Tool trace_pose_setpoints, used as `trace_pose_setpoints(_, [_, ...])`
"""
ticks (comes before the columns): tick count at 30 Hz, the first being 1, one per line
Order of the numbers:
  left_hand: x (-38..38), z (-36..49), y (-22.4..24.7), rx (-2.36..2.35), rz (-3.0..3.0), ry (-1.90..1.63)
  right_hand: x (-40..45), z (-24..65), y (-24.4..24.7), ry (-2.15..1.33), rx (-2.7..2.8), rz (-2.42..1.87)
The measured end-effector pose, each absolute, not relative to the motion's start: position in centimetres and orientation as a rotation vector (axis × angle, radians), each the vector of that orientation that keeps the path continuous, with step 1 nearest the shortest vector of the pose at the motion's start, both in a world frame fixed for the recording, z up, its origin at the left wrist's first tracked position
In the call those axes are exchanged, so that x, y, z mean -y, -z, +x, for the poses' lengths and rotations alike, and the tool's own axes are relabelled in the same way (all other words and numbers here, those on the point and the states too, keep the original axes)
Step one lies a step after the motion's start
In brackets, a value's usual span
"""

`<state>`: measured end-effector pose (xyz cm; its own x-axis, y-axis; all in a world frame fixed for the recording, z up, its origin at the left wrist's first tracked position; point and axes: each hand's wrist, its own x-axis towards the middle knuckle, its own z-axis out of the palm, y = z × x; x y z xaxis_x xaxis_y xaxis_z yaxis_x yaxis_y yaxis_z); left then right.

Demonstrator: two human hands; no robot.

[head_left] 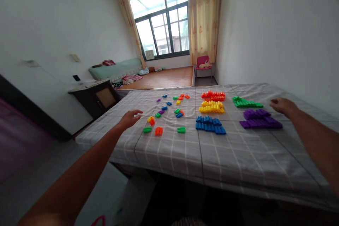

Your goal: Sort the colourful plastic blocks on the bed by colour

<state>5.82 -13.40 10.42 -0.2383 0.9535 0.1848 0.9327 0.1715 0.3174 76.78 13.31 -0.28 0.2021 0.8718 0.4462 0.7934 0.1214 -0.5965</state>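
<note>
Scattered pieces (164, 108) of mixed colours, loose on the left part of the cloth-covered counter (164, 152). To the right, one colour apiece, seemingly to keep shades apart: orange-red pile (213, 96) at the back, yellow pile (212, 108) next, blue pile (210, 125) nearest; farther right, green pile (246, 103) behind purple pile (261, 123). Ranked side by side, some in upper layers, probably for steadiness. Just beside the scatter, left hand (129, 118), grip spread and apparently empty; right of the green and purple piles, right hand (282, 106), fingers curled, impossible to tell whether around anything. Beyond the counter, low wooden platform (172, 76) below the window (164, 17).
</note>
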Motion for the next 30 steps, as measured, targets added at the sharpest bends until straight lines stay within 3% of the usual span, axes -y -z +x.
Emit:
trace_pose_setpoints(6, [12.9,4.6,-8.6,-2.244,1.968,-0.504,-8.6,62.9,-6.9,-0.061,1.979,-1.518])
trace_pose_setpoints(12, [7.8,7.6,-5.0,-2.169,2.005,-0.485,-1.7,43.0,-6.4,-0.211,2.552,-1.077])
trace_pose_setpoints(16, [4.8,9.1,-3.3,-2.244,1.972,-0.358,-1.8,34.7,-5.7,-0.077,2.605,-1.197])
trace_pose_setpoints(21, [3.4,9.6,-3.3,-2.288,2.004,-0.26,-3.4,30.1,-5.6,-0.069,2.663,-1.444])
trace_pose_setpoints(30, [2.6,8.0,-4.9,-2.2,2.027,-0.175,-4.3,33.2,-5.7,-0.147,2.603,-1.175])
